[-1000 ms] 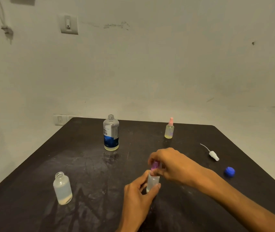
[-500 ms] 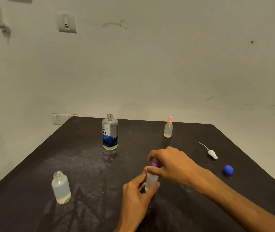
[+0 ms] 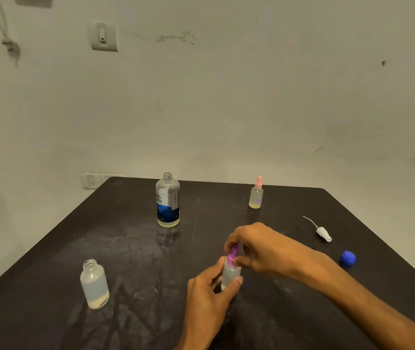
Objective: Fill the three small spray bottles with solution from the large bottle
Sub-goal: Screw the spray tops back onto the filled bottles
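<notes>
Nearest us, our left hand [image 3: 207, 290] curls around the body of the small spray bottle [image 3: 230, 275], which stands upright on the dark table [image 3: 135, 248]. Our right hand [image 3: 257, 247] pinches its purple spray top [image 3: 233, 255] between fingertips and thumb. Whether we are tightening or loosening is unclear; either way, we should keep the bottle planted and twist only the top, squarely. To the left stands an uncapped bottle [image 3: 94, 284], partly filled. Farther right lie a blue cap [image 3: 348, 258] and a white sprayer head [image 3: 324, 233]. Farthest stand the large bottle [image 3: 167, 200], open, and the pink-topped bottle [image 3: 256, 194].
</notes>
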